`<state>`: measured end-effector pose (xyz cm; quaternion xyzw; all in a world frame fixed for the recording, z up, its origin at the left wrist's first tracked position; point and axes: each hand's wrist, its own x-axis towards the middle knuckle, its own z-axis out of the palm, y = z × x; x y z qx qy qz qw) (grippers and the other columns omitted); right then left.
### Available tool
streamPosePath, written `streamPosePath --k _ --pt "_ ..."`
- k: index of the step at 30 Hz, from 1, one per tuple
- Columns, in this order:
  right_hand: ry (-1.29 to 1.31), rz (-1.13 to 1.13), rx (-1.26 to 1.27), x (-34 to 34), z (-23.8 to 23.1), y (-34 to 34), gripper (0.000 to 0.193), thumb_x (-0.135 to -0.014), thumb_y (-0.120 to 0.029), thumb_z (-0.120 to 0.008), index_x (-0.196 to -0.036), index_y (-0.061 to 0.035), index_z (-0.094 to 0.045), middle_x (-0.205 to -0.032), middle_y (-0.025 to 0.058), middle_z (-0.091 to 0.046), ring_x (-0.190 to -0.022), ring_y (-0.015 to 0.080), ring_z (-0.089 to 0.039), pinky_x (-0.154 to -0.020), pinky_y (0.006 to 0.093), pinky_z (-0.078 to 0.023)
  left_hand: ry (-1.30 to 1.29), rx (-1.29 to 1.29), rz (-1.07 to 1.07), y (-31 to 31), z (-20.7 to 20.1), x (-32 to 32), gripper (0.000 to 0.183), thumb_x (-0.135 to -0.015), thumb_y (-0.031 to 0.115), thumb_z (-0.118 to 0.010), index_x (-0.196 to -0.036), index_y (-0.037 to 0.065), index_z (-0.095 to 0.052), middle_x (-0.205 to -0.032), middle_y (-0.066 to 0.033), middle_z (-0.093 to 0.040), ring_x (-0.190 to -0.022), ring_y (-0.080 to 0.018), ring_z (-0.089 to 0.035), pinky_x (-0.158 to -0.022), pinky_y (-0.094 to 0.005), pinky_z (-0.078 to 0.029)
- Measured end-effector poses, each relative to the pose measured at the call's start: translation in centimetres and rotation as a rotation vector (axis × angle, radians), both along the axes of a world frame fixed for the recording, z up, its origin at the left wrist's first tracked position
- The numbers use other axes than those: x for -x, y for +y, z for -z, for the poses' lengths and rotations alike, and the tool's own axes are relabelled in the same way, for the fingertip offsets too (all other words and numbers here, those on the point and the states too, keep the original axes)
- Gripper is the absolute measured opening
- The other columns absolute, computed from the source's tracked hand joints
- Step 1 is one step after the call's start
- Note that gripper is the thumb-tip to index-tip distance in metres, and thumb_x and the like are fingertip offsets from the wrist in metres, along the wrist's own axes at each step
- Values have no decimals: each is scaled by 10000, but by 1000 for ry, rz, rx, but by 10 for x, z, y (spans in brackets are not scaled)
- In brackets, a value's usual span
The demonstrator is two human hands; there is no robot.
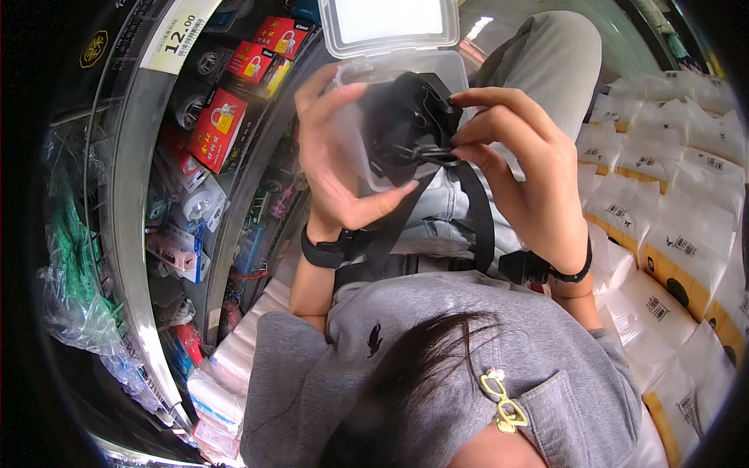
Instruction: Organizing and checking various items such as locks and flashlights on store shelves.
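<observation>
"What was the person busy with, down there?"

"A crumpled black bundle (402, 117), sitting inside a clear plastic box (455, 72) held out above the lap. I couldn't tell what the bundle was, there were too many folds"

"And the lid?"

"The lid (390, 22) stood open along the box's far edge"

"How did the hands have it?"

"The left hand (331, 156) curved wide around the box's left side, fingers toward the far end and thumb by the near end. The right hand (519, 148) was nearly closed, thumb and fingertips pinched together on a thin black part at the bundle's right side"

"Anything on the wrists?"

"A black band (321, 251) on the left one, and something dark on the right too. Below the box, a black strap (477, 214) ran down over the pale trousers (550, 74)"

"What was round about?"

"To the left, a shelf (129, 234) with red cartons (220, 129) showing padlocks, and other small packaged goods. To the right, rows of whitish packets (659, 203) with yellowish lower parts lay close together"
</observation>
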<state>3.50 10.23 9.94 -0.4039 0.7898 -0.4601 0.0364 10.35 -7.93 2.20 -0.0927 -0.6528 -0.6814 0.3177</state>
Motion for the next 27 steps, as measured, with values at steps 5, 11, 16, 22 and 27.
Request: streamPosePath --k 5,11,16,22,27 --pt "75 73 86 4 13 -12 240 -752 54 -620 -977 -6 -561 -880 137 -555 -711 290 -592 -621 348 -477 59 254 -142 4 -7 -2 740 -450 125 -823 -1131 55 -543 -1278 -180 -331 -1180 -290 -410 -958 -374 -390" --pt "251 142 -14 8 14 -14 360 -724 139 -568 -1046 -13 -620 -901 109 -601 -754 192 -623 -660 262 -496 107 338 -141 12 -8 -2 739 -436 106 -836 -1115 56 -550 -1270 -182 -331 -1165 -295 -427 -946 -374 -403" --pt "139 8 112 17 11 -15 475 -629 175 -617 -1052 -40 -649 -919 87 -613 -733 200 -630 -681 274 -510 75 132 -79 6 -7 -3 858 -472 89 -828 -1218 23 -410 -1291 -158 -287 -1161 -306 -457 -987 -414 -423" --pt "425 -57 -47 42 -4 -24 426 -614 84 -669 -1019 -43 -642 -1010 45 -603 -925 217 -566 -764 322 -462 1 27 6 6 -7 -3 859 -505 95 -819 -1237 26 -375 -1270 -161 -333 -1177 -305 -438 -982 -407 -413" --pt "566 -180 -20 47 2 -31 329 -654 19 -663 -975 -47 -626 -991 88 -586 -907 265 -546 -804 350 -429 -36 -118 26 5 -5 -3 857 -528 126 -808 -1247 12 -356 -1276 -155 -345 -1191 -301 -413 -1019 -408 -353"
